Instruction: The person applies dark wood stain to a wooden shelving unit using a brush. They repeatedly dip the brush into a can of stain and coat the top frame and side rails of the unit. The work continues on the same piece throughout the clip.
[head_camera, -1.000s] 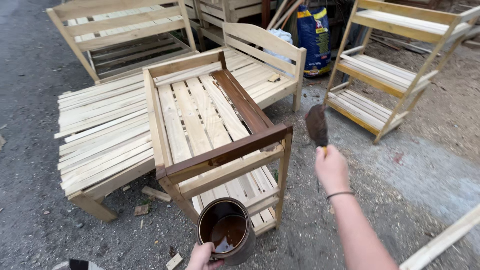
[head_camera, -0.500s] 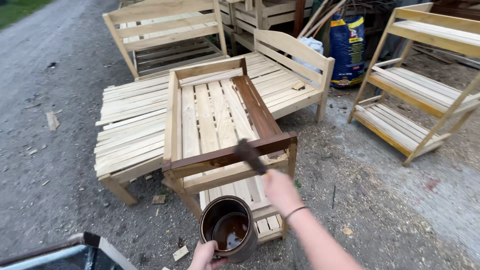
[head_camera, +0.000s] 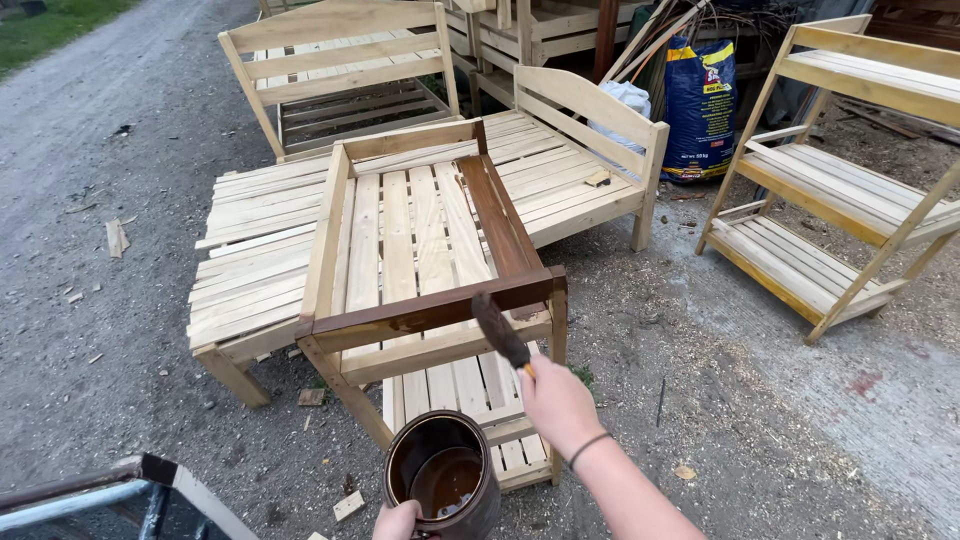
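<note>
A view from above, looking down at two bare hands working outdoors on gravel among unfinished slatted wooden furniture. The right hand (head_camera: 556, 402), with a thin band at the wrist, is closed around the handle of a paintbrush (head_camera: 500, 331). The brush's long axis runs up and to the left from the grip, and its dark bristles lie against the front rail (head_camera: 420, 312) of a wooden shelf frame (head_camera: 398, 240) tipped onto its side. That rail runs crosswise, left to right, just beyond the hand, and is already dark brown, as is the frame's right-hand side rail (head_camera: 500, 217); the left rail and the slats are pale bare wood. The left hand (head_camera: 398, 522), only partly in view at the bottom edge, grips the lower rim of a round tin of brown stain (head_camera: 443, 482), held below and slightly left of the brush. The right hand is the nearer one to the rail. The frame rests on a pale slatted bench (head_camera: 560, 170). A second shelf unit (head_camera: 850, 190) stands well apart to the right, and a blue sack (head_camera: 700, 95) leans behind. Nothing stands between brush and rail.
</note>
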